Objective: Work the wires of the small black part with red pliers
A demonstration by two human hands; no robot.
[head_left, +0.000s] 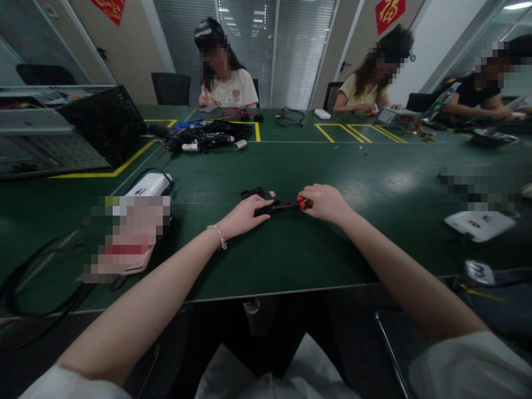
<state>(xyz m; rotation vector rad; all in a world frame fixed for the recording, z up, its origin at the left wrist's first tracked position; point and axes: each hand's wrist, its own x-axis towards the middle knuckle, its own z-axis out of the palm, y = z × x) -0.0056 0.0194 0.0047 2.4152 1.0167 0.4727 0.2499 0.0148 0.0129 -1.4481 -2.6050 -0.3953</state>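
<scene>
My left hand [245,215] pinches a small black part [264,210] just above the green table, thumb and fingers closed on it. In my right hand [326,203] are red-handled pliers [287,205], fingers wrapped round the grips. Their dark jaws point left and meet the black part at my left fingertips; whether they bite on it is too small to tell. Just beyond my left hand lies another black piece [252,193], with a small pale scrap [272,194] beside it.
On the green table [266,266], a phone [139,260] and white device [149,184] with cables lie left. An open computer case [50,138] stands behind them. A cable heap [203,136] lies further back. A white box [480,224] sits right. Several people work across the table.
</scene>
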